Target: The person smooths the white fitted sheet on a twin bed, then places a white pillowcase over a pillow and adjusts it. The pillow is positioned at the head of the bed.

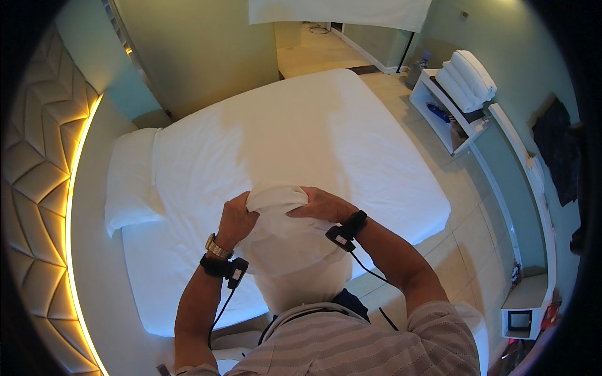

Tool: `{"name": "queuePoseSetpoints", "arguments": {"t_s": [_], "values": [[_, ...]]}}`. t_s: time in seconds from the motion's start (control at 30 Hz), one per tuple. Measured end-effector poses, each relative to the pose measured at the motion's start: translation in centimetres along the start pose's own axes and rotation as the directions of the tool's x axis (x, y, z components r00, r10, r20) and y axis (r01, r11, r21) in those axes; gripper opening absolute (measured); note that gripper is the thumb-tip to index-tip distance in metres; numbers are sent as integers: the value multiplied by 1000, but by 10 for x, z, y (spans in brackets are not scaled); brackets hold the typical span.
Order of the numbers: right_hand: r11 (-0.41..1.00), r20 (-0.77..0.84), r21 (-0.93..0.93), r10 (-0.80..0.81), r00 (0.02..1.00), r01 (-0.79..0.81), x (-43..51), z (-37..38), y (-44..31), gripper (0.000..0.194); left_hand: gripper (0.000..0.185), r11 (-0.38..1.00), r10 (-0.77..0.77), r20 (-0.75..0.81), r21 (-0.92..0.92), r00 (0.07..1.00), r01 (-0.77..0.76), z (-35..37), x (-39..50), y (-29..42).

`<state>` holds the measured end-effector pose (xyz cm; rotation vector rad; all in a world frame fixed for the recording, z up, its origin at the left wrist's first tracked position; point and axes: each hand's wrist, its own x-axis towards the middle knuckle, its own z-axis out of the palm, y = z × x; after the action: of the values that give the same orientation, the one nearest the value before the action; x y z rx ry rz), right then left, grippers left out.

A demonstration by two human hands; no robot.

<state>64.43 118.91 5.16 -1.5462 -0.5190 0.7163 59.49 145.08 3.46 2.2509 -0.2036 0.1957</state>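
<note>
My left hand (235, 220) grips one side of the gathered edge of a white pillowcase (277, 199). On the other side of the same edge is my right hand (324, 205), its thumb towards me. Below the hands the white cloth bulges over what looks like a pillow (301, 286) against my front; the folds hide how far the case covers it. Beyond my hands spreads a bed with a white fitted sheet (291, 122). A second white pillow (131, 178) lies flat at its left end.
A padded headboard (37, 188) with a light strip rises at the left. To the right, folded white bedding (465, 80) rests on a low white shelf unit (425, 101). Tiled floor (463, 225) runs along the bed's right side. A white sheet (338, 11) hangs at the far end.
</note>
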Motion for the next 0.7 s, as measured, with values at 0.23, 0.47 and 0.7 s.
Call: {"name": "queuePoseSetpoints", "arguments": {"t_s": [0.23,0.47,0.7], "values": [[831,-152,-556,-109,982,6,14,-10,10,29,26,998,-19,255,-50,967,32,-12,3,14],[837,-196,-539,-238,951,98,18,-15,1,24,28,997,-14,281,-68,960,35,-17,4,14],[644,-136,-763,-239,961,52,5,-18,6,22,25,977,180,-50,129,982,-173,-12,-4,24]]}}
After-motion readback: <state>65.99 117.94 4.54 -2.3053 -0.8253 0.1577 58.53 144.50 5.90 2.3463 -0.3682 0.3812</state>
